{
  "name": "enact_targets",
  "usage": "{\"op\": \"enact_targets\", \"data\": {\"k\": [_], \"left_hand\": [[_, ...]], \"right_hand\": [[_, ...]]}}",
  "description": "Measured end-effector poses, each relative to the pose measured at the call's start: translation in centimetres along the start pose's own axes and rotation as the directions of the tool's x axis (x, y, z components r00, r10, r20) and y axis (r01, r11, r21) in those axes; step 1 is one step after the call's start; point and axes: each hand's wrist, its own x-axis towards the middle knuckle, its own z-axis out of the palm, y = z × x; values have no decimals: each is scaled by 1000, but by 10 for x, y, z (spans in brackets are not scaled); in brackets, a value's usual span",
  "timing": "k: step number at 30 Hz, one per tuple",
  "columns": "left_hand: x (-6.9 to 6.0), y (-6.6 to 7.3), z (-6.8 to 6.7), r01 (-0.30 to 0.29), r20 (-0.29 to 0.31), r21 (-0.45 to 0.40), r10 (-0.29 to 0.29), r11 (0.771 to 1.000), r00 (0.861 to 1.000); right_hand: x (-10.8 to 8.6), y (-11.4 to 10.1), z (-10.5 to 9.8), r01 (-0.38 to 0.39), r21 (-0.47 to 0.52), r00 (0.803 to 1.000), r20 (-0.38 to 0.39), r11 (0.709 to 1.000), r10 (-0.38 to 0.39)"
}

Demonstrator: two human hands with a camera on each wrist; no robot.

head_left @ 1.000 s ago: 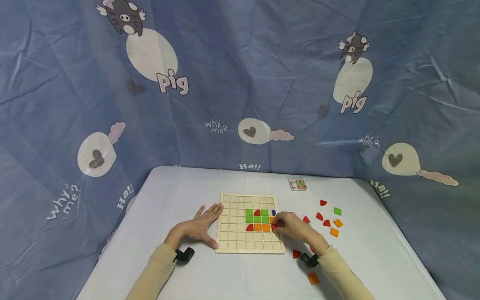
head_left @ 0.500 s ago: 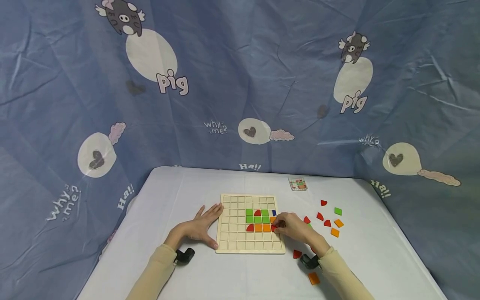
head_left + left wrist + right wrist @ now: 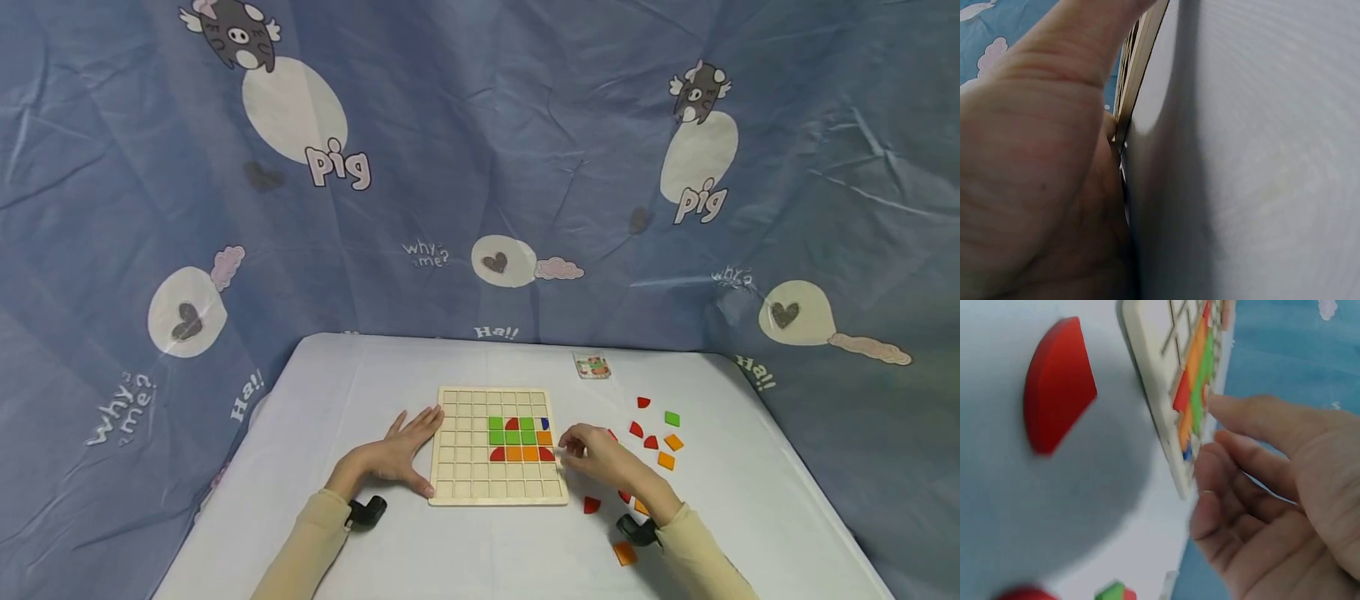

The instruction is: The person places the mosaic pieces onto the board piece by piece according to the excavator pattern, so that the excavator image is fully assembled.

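A square wooden grid board [image 3: 462,471] lies on the table with green, red, orange and blue pieces set in its right part. My left hand [image 3: 397,452] rests spread at the board's left edge, its fingers and thumb touching that side. Just off the right edge hovers my right hand [image 3: 596,457], fingers loosely bent and holding nothing. Its thumb and fingertips stand apart in the right wrist view. A red quarter-circle piece [image 3: 547,454] sits in the board near those fingertips. The blue piece [image 3: 545,423] lies higher in the same right column.
Loose pieces are scattered right of the board, among them a green square [image 3: 672,418], an orange square [image 3: 666,460] and a red quarter circle [image 3: 1060,387]. A picture card [image 3: 592,365] lies at the back. A patterned blue cloth [image 3: 420,167] hangs behind the table.
My right hand has let go of the red quarter-circle piece and drawn back to the right, off the board. The left hand stays in place. The head view has shifted slightly.
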Motion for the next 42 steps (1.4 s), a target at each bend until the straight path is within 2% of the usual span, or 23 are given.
{"op": "enact_targets", "data": {"k": [4,8,12,21,30,42], "left_hand": [[-1,0,1,-4,-3,-6,4,1000,1000],[-2,1,1,1,-2,-14,-1,1000,1000],[-2,0,2,8,-4,-14,-8,1000,1000],[1,-3,3,7,-3,-9,-7,1000,1000],[2,-4,4,12,-5,-8,-12,1000,1000],[2,-4,4,25,2,1,-25,1000,1000]], "right_hand": [[-17,2,-7,-18,-29,993,118,999,21],[-32,5,-7,-57,23,968,248,998,49],[-40,7,-2,-117,62,947,306,991,93],[-40,9,4,-122,-8,957,264,992,120],[-37,15,2,-27,-35,976,215,999,34],[-35,29,4,-28,-40,988,153,999,34]]}}
